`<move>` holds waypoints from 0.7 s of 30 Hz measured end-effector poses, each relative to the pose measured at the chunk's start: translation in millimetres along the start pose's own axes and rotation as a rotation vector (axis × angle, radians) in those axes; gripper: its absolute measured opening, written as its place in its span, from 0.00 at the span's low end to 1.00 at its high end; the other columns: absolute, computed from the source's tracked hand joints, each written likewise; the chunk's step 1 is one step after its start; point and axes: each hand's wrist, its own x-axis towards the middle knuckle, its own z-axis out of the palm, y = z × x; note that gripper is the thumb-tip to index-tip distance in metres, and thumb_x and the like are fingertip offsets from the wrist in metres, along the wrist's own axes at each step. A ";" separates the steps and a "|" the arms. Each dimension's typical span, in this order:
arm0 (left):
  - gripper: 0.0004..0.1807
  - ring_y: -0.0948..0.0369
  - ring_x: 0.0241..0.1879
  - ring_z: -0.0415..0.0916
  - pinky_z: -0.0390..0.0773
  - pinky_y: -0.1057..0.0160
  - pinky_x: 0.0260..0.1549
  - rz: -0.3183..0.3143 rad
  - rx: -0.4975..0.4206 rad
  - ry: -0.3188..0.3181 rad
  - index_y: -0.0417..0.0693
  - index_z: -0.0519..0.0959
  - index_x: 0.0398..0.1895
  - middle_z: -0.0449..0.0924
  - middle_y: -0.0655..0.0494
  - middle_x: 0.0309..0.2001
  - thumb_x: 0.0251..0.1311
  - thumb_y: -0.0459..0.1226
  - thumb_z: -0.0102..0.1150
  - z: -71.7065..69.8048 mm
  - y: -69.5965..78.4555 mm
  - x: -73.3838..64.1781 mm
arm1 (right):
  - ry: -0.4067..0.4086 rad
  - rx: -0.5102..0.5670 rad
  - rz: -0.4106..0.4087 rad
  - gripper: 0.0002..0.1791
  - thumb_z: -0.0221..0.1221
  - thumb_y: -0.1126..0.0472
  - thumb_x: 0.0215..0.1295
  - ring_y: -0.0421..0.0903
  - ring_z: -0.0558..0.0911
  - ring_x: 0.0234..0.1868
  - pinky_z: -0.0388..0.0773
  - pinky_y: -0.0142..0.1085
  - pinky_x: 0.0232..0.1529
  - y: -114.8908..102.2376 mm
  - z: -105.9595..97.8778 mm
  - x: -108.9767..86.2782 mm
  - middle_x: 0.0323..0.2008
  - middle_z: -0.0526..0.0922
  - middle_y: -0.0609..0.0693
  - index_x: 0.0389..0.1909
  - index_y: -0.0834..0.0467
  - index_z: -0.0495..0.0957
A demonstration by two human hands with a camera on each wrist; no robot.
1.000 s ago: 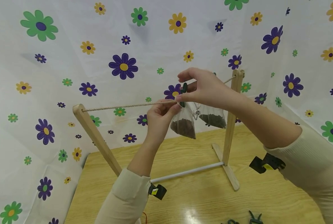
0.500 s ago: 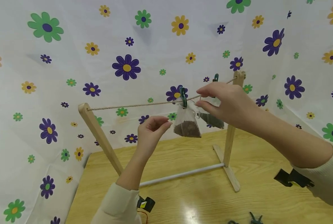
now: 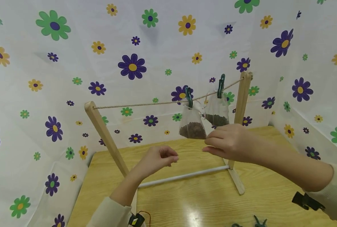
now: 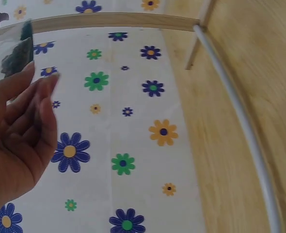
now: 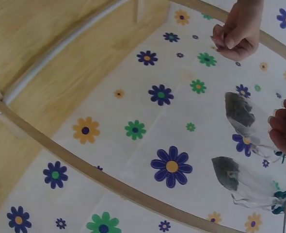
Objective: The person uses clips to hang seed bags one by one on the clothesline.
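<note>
Two sheer drawstring bags hang from a thin rope point(image 3: 140, 105), each held by a dark green clothespin. The nearer bag point(image 3: 192, 128) has brown bits in its bottom, under its clothespin point(image 3: 189, 97). The other bag point(image 3: 216, 117), with darker green-black bits, hangs to its right below a second clothespin point(image 3: 220, 86). My left hand point(image 3: 158, 160) is in the air below the rope, fingers loosely curled round nothing. My right hand point(image 3: 232, 143) hovers just under the bags, overlapping their lower edges in the head view, and holds nothing. In the right wrist view both bags point(image 5: 226, 173) hang free of the fingers.
The rope runs between a left wooden post point(image 3: 107, 138) and a right wooden post point(image 3: 242, 97), joined low down by a white bar point(image 3: 185, 176). More dark green clothespins point(image 3: 259, 222) lie at the table's point(image 3: 168, 205) front. A flowered sheet point(image 3: 157, 41) hangs behind.
Both hands have let go of the nearer bag and its clothespin and moved down, away from the rope. The bag now hangs on its own beside the other.
</note>
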 end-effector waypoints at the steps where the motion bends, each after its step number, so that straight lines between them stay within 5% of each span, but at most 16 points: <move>1: 0.11 0.58 0.31 0.79 0.80 0.63 0.32 -0.007 0.023 -0.057 0.47 0.82 0.40 0.83 0.55 0.33 0.62 0.44 0.60 2.3 -3.7 -1.1 | -0.023 0.008 -0.001 0.24 0.45 0.51 0.74 0.39 0.81 0.22 0.78 0.30 0.23 -2.6 3.3 -4.1 0.22 0.83 0.45 0.24 0.57 0.82; 6: 0.10 0.60 0.30 0.80 0.81 0.62 0.31 -0.084 0.010 -0.328 0.39 0.80 0.41 0.83 0.50 0.33 0.61 0.37 0.60 11.3 -20.3 -9.2 | -0.170 0.038 0.021 0.20 0.49 0.51 0.72 0.36 0.78 0.21 0.76 0.26 0.23 -13.3 18.1 -23.0 0.21 0.80 0.42 0.23 0.54 0.80; 10: 0.10 0.60 0.30 0.81 0.81 0.61 0.31 -0.146 0.021 -0.482 0.40 0.80 0.42 0.83 0.52 0.33 0.60 0.35 0.61 19.8 -35.4 -14.6 | -0.402 0.015 0.055 0.15 0.62 0.49 0.61 0.33 0.71 0.17 0.67 0.23 0.17 -22.4 25.3 -37.1 0.17 0.74 0.39 0.19 0.50 0.75; 16: 0.07 0.59 0.27 0.80 0.81 0.61 0.29 -0.190 0.103 -0.548 0.40 0.80 0.38 0.83 0.53 0.28 0.58 0.35 0.62 34.6 -63.5 -22.1 | -0.833 0.116 0.158 0.15 0.62 0.44 0.57 0.31 0.68 0.17 0.62 0.24 0.16 -39.9 38.6 -59.3 0.17 0.70 0.38 0.20 0.48 0.74; 21: 0.04 0.62 0.23 0.77 0.78 0.66 0.24 -0.263 0.158 -0.603 0.42 0.80 0.32 0.79 0.58 0.24 0.57 0.34 0.63 42.8 -78.5 -34.2 | -1.012 0.245 0.219 0.15 0.63 0.40 0.53 0.30 0.71 0.20 0.67 0.21 0.20 -58.8 52.3 -88.9 0.21 0.75 0.36 0.25 0.47 0.78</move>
